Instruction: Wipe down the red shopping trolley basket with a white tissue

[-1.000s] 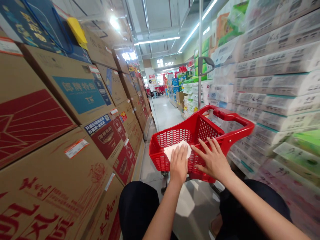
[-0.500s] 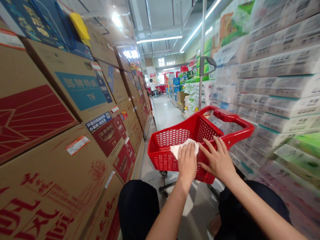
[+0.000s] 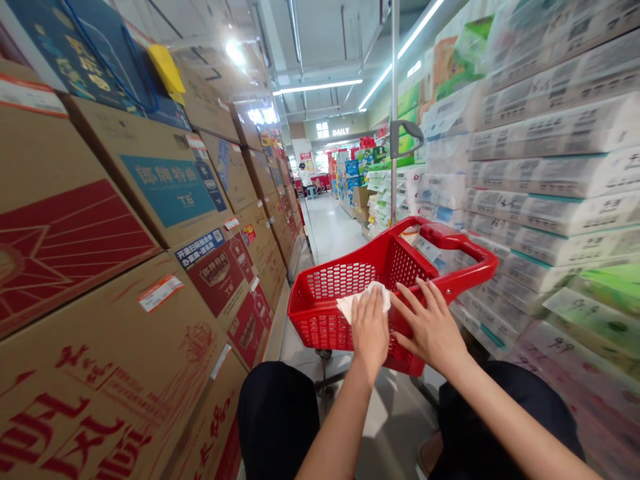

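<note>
In front of my knees stands a red plastic shopping cart with honeycomb holes in its basket wall. My left hand presses a white cloth or tissue against the rim of the near side; the cloth sticks out past the fingers to the left and above. Against the same side, nearer the handle, my right hand rests with its fingers spread and no object in them. The palms of both hands face away, so their undersides are hidden.
Stacked cardboard boxes line the left of the aisle. Packs of tissue paper are piled high on the right. A metal pole with a grey loop handle rises behind the cart. Farther down the aisle floor, a person is visible.
The cart sits slightly farther left and lower in view, and both hands have shifted left with it. The cloth stays under my left hand.
</note>
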A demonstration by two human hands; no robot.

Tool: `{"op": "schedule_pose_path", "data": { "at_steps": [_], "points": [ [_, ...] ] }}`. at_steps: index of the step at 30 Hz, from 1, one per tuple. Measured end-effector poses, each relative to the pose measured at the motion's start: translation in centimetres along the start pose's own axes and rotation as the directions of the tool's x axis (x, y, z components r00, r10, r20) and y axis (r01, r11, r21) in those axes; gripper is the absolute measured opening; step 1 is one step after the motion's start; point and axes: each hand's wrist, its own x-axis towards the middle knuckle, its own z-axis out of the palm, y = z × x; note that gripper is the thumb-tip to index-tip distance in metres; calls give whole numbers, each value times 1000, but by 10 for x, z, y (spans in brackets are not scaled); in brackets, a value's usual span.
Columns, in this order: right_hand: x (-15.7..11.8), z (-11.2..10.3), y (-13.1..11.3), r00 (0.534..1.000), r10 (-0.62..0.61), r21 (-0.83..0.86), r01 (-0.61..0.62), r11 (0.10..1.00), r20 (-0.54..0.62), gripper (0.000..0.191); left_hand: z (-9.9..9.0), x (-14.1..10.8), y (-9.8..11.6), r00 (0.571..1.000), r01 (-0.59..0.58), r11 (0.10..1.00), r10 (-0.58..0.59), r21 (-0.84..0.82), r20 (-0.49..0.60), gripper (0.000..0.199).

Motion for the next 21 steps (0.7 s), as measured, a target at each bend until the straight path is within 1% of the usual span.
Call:
{"op": "schedule_pose_path", "data": {
  "at_steps": [1,3,5,7,8,10,12,14,16,18,19,21],
  "points": [
    [-1,-2,5,1000,-13,8,13,1000,-2,88,-1,-1,-4,1000,-26,1000,26,-9,10,62],
    [-3,-6,19,1000,-2,11,2,1000,-22,90,-4,-6,-21,999,-49,999,50,-12,21,62],
    [-4,-10,31,998,51,-7,-52,999,-46,92,-4,-11,-37,1000,-21,1000,21,5,9,62],
    [-3,-13,37,993,101,-29,-102,994,-54,92,-2,-11,-41,999,43,999,-43,24,-12,62],
    [-2,-13,38,992,114,-37,-116,993,-51,91,-1,-10,-37,997,69,997,-68,27,-18,62],
    [1,-12,36,990,130,-48,-132,990,-48,88,3,-4,-19,996,84,996,-84,10,-18,64],
    [3,-12,33,989,138,-66,-141,988,-50,86,5,2,4,999,42,999,-42,-31,-12,64],
    [3,-13,32,990,132,-82,-135,987,-46,86,6,6,20,1000,-13,998,13,-61,-13,64],
    [1,-15,34,992,122,-86,-125,988,-42,86,3,7,22,997,-72,995,71,-67,-8,65],
    [-2,-17,36,993,116,-82,-119,989,-39,86,0,6,13,994,-104,993,105,-56,10,66],
    [-3,-18,36,993,115,-81,-118,990,-38,87,-2,7,7,995,-97,994,98,-47,22,66],
    [-3,-18,33,992,118,-83,-121,989,-38,88,-5,9,1,999,-27,999,29,-31,42,63]
  ]
}}
